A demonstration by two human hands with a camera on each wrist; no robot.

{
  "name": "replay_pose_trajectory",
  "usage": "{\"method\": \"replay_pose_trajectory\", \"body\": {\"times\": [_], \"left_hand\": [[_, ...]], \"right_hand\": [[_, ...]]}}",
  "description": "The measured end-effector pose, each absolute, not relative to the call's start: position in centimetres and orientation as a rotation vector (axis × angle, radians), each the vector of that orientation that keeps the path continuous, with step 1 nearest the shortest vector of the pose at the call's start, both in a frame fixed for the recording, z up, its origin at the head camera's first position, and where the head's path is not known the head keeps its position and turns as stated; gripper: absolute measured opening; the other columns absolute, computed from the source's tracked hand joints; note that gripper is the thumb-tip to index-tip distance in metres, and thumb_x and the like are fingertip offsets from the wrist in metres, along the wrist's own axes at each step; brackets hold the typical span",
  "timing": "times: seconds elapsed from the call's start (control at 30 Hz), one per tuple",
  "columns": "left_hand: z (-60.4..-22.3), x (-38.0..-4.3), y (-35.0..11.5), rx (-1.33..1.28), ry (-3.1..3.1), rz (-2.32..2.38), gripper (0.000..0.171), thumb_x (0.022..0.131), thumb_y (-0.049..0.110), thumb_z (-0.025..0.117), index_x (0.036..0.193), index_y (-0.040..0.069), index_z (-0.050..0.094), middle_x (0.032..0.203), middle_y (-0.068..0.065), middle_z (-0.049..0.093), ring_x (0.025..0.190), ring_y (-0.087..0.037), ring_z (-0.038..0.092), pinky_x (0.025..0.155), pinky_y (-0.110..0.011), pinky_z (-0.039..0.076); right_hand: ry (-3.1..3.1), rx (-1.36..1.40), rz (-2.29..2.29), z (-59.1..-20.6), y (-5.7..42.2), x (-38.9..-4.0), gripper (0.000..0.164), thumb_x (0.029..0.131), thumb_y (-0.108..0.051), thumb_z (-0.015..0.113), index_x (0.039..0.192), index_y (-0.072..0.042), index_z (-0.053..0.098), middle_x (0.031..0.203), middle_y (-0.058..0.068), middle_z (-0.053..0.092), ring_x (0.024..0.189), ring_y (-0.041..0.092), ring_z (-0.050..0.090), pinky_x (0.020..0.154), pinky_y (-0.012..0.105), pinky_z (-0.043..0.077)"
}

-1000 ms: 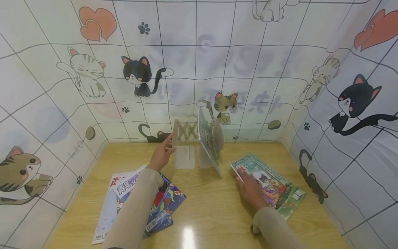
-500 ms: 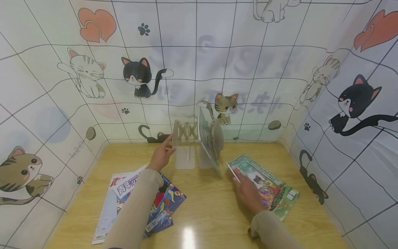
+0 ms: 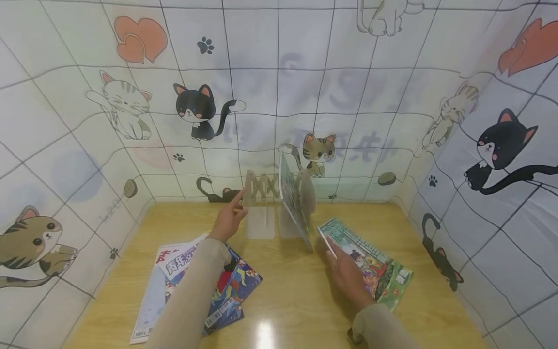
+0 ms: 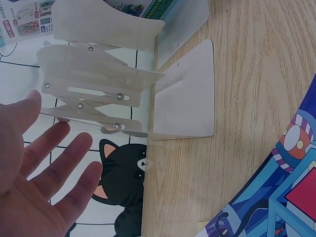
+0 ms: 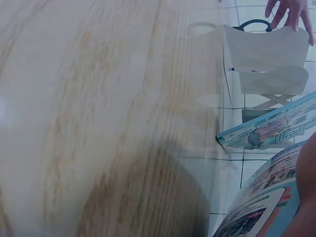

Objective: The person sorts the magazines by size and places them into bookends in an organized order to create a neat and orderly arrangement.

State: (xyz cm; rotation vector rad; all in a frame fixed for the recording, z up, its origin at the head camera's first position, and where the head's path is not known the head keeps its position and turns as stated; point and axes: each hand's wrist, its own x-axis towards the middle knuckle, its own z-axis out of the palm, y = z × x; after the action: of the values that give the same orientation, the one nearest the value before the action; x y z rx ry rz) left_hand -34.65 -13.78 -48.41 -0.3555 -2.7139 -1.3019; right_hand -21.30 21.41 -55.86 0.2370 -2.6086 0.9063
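Observation:
In the head view, a beige expandable bookend (image 3: 261, 194) with a crisscross back stands against the back wall. My left hand (image 3: 228, 219) is at its left end panel, fingers mostly straight and spread; the left wrist view shows the fingertips (image 4: 81, 143) right by the panel's edge. One magazine (image 3: 289, 194) stands tilted in the bookend's right part. My right hand (image 3: 348, 276) grips a green illustrated magazine (image 3: 375, 264) by its left edge, low over the table at right. In the right wrist view this magazine (image 5: 261, 212) curves beside the hand.
Several overlapping magazines (image 3: 148, 291) lie on the wooden table (image 3: 283, 300) at left, partly under my left forearm. Cat-printed walls (image 3: 244, 39) enclose the table at the back and both sides.
My right hand has carried the green magazine slightly left, toward the bookend. My left hand stays at the bookend's left panel. The head view has shifted a little.

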Motion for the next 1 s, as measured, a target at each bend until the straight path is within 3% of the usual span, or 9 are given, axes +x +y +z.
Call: {"method": "replay_pose_trajectory", "body": {"times": [0.13, 0.33, 0.57, 0.8, 1.0], "left_hand": [[-48.6, -34.7, -13.8, -0.376, -2.696, -1.301, 0.064, 0.099, 0.017, 0.058, 0.154, 0.026, 0.029, 0.116, -0.021, 0.062, 0.092, -0.033, 0.065, 0.08, -0.047, 0.052], [-49.1, -35.0, -13.8, -0.343, -2.693, -1.323, 0.066, 0.098, 0.017, 0.059, 0.154, 0.034, 0.028, 0.118, -0.02, 0.062, 0.093, -0.033, 0.065, 0.08, -0.048, 0.052], [-49.1, -34.9, -13.7, -0.319, -2.711, -1.326, 0.067, 0.098, 0.016, 0.059, 0.154, 0.036, 0.027, 0.118, -0.018, 0.061, 0.097, -0.033, 0.063, 0.082, -0.049, 0.051], [-49.2, -34.9, -13.7, -0.347, -2.7, -1.31, 0.068, 0.098, 0.017, 0.059, 0.154, 0.039, 0.025, 0.118, -0.019, 0.061, 0.097, -0.033, 0.063, 0.083, -0.05, 0.051], [-49.2, -35.0, -13.7, -0.336, -2.689, -1.316, 0.068, 0.098, 0.017, 0.06, 0.153, 0.04, 0.027, 0.116, -0.018, 0.062, 0.095, -0.033, 0.064, 0.082, -0.05, 0.051]], "right_hand": [[-2.592, 0.23, 0.927, -55.5, 21.1, -20.9, 0.043, 0.105, -0.025, 0.044, 0.144, -0.01, 0.048, 0.136, 0.017, 0.055, 0.117, 0.044, 0.054, 0.096, 0.058, 0.041], [-2.58, 0.19, 0.931, -55.3, 20.6, -20.8, 0.042, 0.105, -0.028, 0.044, 0.143, -0.013, 0.05, 0.126, 0.021, 0.061, 0.111, 0.044, 0.058, 0.09, 0.058, 0.045], [-2.609, 0.104, 0.925, -55.1, 19.9, -20.5, 0.043, 0.105, -0.031, 0.044, 0.142, -0.01, 0.051, 0.122, 0.024, 0.062, 0.107, 0.045, 0.059, 0.088, 0.058, 0.046], [-2.545, 0.11, 0.9, -54.3, 19.1, -19.8, 0.039, 0.103, -0.026, 0.049, 0.137, -0.008, 0.056, 0.108, 0.023, 0.067, 0.097, 0.043, 0.063, 0.079, 0.057, 0.048], [-2.515, 0.121, 0.93, -53.8, 18.6, -19.3, 0.039, 0.102, -0.024, 0.049, 0.137, -0.008, 0.056, 0.112, 0.022, 0.067, 0.101, 0.042, 0.063, 0.08, 0.057, 0.048]]}}
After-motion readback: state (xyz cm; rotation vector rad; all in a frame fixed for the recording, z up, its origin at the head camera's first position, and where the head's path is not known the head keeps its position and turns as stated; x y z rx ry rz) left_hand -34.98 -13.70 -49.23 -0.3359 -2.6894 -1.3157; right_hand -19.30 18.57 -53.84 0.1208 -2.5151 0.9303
